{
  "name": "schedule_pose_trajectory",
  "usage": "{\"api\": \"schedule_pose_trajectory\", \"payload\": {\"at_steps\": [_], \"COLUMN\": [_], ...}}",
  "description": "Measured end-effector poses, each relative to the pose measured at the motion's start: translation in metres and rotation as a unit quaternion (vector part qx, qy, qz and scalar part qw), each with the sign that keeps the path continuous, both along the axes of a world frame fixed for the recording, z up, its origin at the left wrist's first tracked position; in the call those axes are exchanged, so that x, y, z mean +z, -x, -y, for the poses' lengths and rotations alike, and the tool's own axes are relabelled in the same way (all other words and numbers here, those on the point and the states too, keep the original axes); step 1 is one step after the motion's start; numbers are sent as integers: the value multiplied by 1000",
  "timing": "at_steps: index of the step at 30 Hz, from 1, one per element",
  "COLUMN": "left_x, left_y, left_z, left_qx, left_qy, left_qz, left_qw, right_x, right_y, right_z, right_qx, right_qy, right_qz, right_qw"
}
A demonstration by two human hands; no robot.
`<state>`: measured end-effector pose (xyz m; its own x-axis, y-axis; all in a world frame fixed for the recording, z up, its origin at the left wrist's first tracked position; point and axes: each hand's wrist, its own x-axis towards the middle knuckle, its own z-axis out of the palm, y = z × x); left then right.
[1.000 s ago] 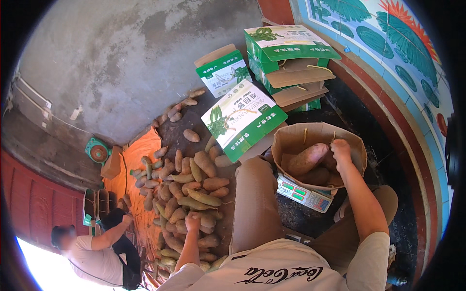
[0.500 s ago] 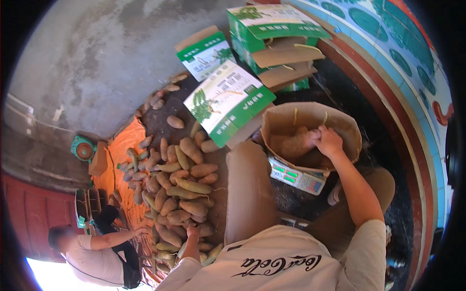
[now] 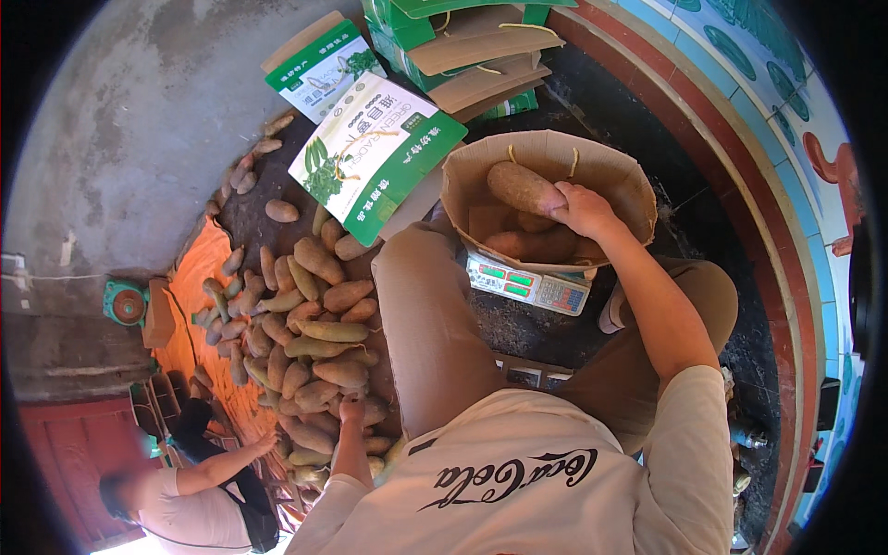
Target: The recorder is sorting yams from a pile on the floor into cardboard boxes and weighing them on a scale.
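Note:
My right hand (image 3: 581, 209) grips a large brown sweet potato (image 3: 524, 187) inside an open cardboard box (image 3: 610, 169). More sweet potatoes (image 3: 529, 244) lie in the bottom of that box. The box sits on a flat weighing scale (image 3: 527, 284) with green digits. My left hand (image 3: 351, 408) reaches down into a pile of sweet potatoes (image 3: 310, 326) on the ground at my left, fingers touching one of them; whether it grips one is unclear.
Green and white cartons (image 3: 375, 148) lie flat beside the pile, with more stacked cartons (image 3: 472, 46) behind. An orange cloth (image 3: 190, 277) lies under the pile. Another person (image 3: 180, 495) crouches at lower left, a hand on the potatoes. A painted wall (image 3: 786, 120) curves on the right.
My right hand has lifted a sweet potato higher within the box. The view has tilted down, so the cartons sit nearer the top. My left hand stays on the pile.

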<state>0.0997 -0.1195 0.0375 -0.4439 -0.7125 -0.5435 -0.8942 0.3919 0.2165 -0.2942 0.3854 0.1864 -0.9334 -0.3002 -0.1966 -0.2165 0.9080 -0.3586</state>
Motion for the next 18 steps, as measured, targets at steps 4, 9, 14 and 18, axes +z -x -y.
{"api": "schedule_pose_trajectory", "payload": {"at_steps": [4,9,14,18], "left_x": [-2,52,46,16], "left_y": [-10,25,16,-22], "left_z": [-5,-50,-42,-12], "left_qx": [-47,86,54,-71], "left_qy": [27,-40,-32,134], "left_qz": [-7,47,11,81], "left_qw": [999,994,998,985], "right_x": [-1,7,-11,4], "right_y": [-2,6,17,15], "right_z": [13,32,42,50], "right_qx": [-9,12,-23,-6], "right_qy": [47,32,45,-74], "right_qz": [2,-26,-72,-66], "right_qw": [999,999,996,995]}}
